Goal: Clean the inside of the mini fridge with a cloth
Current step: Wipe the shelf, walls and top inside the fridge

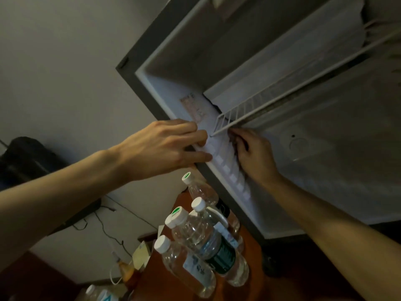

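Note:
The mini fridge (152,98) stands open, seen at a tilt, with a white inside and a dark outer frame. A white wire shelf (271,101) crosses the inside. My left hand (165,146) rests on the fridge's front edge with its fingers nearly straight. My right hand (253,157) is inside, just under the shelf's front corner, fingers curled on a bunched white cloth (235,168) against the ribbed side wall. The hand hides most of the cloth.
Several clear water bottles (195,233) stand on a reddish-brown surface (256,285) right below the fridge's edge. A bottle of amber liquid (128,272) and a small box sit further left. A dark bag (28,161) and cables lie by the grey wall.

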